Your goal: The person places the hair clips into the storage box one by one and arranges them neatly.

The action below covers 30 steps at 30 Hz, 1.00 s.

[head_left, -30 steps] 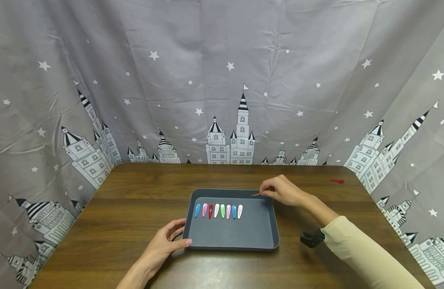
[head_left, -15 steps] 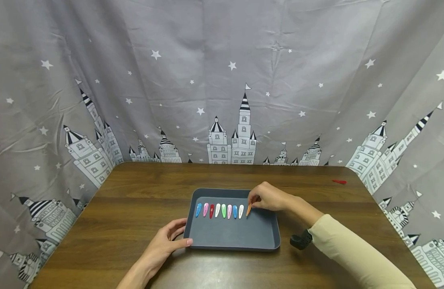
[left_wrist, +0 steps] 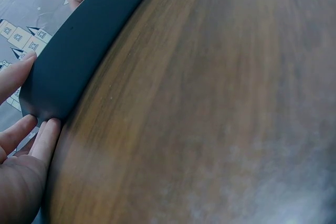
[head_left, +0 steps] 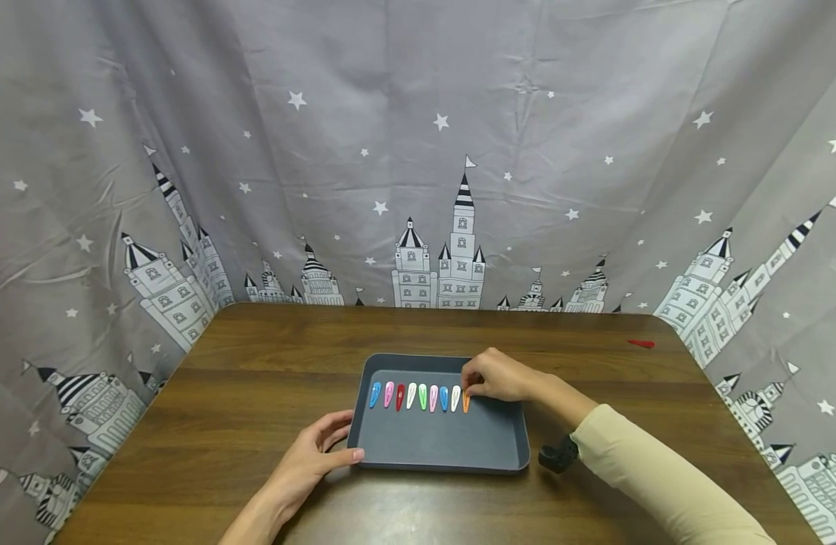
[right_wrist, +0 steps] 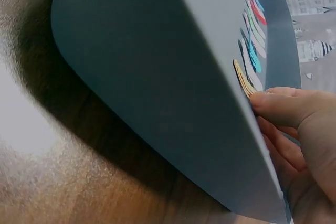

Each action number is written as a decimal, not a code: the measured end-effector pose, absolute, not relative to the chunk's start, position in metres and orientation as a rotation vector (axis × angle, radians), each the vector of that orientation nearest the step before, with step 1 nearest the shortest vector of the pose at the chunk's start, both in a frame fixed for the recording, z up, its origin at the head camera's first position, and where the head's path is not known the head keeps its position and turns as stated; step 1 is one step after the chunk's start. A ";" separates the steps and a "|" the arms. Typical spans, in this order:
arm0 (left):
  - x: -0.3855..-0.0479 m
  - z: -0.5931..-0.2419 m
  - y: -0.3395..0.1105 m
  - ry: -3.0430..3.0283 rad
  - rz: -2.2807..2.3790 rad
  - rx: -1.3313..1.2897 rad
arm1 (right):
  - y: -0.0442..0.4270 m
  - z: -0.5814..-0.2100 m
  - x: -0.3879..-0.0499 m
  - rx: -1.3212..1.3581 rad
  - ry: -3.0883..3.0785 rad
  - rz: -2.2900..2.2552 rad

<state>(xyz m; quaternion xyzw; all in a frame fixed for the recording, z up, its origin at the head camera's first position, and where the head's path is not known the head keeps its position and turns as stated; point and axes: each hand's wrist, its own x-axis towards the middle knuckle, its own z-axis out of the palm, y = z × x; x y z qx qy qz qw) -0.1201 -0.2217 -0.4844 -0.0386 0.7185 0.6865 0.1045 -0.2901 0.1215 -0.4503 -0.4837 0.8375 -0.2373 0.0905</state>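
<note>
A dark grey tray (head_left: pixel 424 448) lies on the table, with a row of snap hair clips along its upper part. From the left, a blue clip (head_left: pixel 375 395) starts the row, and a white clip (head_left: pixel 455 399) lies nearest the right hand. My right hand (head_left: pixel 501 377) pinches an orange hair clip (head_left: pixel 466 404) at its upper end, beside that white one. In the right wrist view, thumb and finger hold the orange clip (right_wrist: pixel 242 80) at the tray floor. My left hand (head_left: pixel 315 452) grips the tray's left front corner, thumb on the rim (left_wrist: pixel 32 59), fingers against the outer wall.
A single red hair clip (head_left: pixel 641 344) lies on the brown wooden table (head_left: pixel 281 356) at the far right. Behind the table hangs a grey curtain (head_left: pixel 322 151) with castles and stars. A black strap-like device (head_left: pixel 558 456) sits at the right sleeve.
My right hand has carried the orange clip from over the tray's back right edge leftward and down to the row's right end. The left hand stays at the tray.
</note>
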 end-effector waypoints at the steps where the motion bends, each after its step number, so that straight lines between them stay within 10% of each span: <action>1: -0.120 -0.485 -0.222 2.118 2.023 -0.116 | 0.121 -0.451 -0.290 -1.436 2.491 -0.700; 30: -0.121 -0.487 -0.222 2.108 2.030 -0.105 | 0.142 -0.432 -0.291 -1.459 2.576 -0.711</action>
